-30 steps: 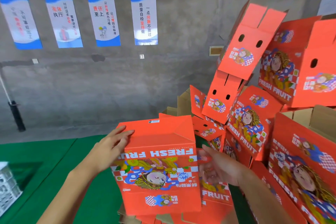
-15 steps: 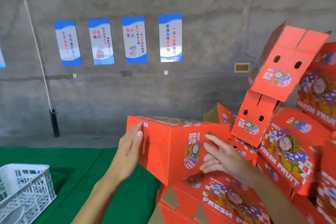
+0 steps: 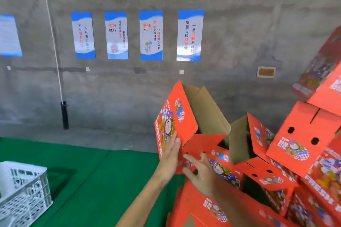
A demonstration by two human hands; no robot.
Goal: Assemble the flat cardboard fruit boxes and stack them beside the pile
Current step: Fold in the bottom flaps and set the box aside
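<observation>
Both hands, the left hand and the right hand, lie flat-fingered against an open-topped red fruit box beside the pile.

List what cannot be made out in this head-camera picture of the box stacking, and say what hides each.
- Base of the held box: hidden behind the left hand, right hand and pile.
- Right hand's fingers: whether they press the flap is unclear.
- White crate: cut off by the left edge.
- Top right boxes: blurred, cut off.
</observation>
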